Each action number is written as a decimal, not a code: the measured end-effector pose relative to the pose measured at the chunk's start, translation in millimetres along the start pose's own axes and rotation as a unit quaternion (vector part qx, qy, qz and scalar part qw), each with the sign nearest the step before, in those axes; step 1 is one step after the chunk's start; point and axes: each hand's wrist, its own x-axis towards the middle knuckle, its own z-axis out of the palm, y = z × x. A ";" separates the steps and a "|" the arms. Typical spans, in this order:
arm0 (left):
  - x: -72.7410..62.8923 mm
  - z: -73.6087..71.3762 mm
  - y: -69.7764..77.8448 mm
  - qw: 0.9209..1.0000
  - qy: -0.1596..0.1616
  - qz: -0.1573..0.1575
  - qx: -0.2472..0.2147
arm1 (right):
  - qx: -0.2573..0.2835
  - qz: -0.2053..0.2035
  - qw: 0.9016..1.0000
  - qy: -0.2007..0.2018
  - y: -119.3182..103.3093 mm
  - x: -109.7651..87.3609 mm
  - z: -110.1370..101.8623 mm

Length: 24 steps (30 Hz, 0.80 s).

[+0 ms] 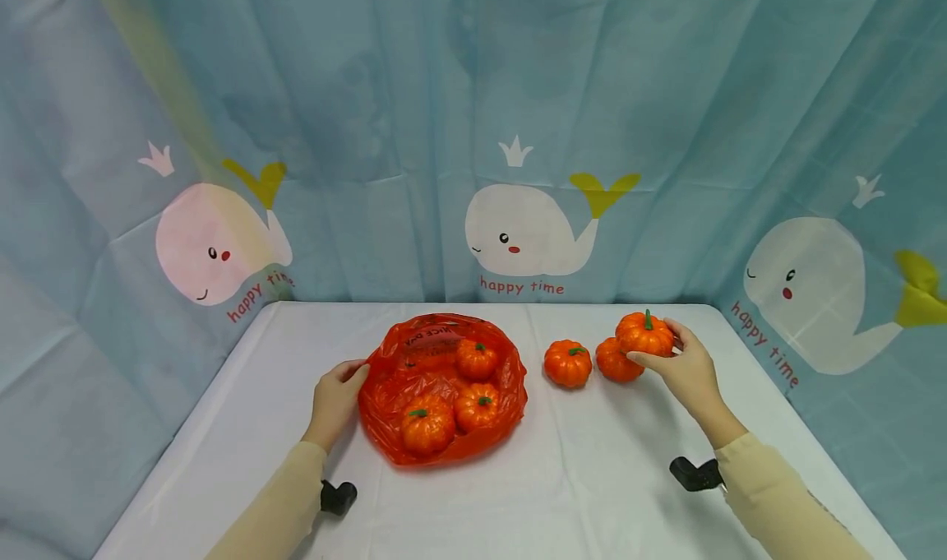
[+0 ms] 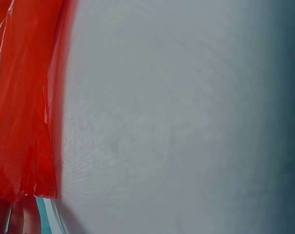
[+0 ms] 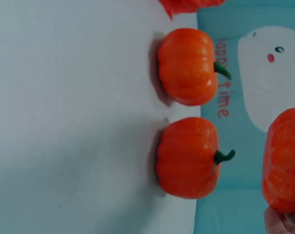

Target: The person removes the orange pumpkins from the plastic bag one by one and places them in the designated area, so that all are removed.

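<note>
An open red plastic bag (image 1: 379, 395) lies on the table, with three small orange pumpkins inside: one at the back (image 1: 476, 359), one at the right (image 1: 477, 406) and one at the front (image 1: 427, 425). My left hand (image 1: 336, 400) pinches the bag's left rim; in the left wrist view its fingers (image 2: 31, 217) show under the red plastic (image 2: 23, 112). Raised above the table, a pumpkin (image 1: 642, 335) with a green stem is gripped by my right hand (image 1: 691, 371). Two more pumpkins (image 3: 187, 67) (image 3: 188, 157) sit side by side below it and to its left.
A white cloth covers the table (image 1: 592, 478). Behind and at both sides hangs a blue curtain (image 1: 385, 239) printed with white whales. Black camera mounts (image 1: 695, 474) project from both wrists.
</note>
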 end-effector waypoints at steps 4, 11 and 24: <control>0.4 -0.2 -0.7 1.000 0.000 0.001 0.001 | 0.003 0.021 1.000 0.014 7.2 3.3 -5.0; 1.9 -0.3 -1.6 1.000 0.002 0.003 0.005 | 0.007 0.046 0.998 0.039 20.8 10.0 -9.4; 3.4 0.6 -3.7 1.000 0.010 0.006 0.007 | 0.003 0.073 0.995 0.066 48.6 24.9 -16.6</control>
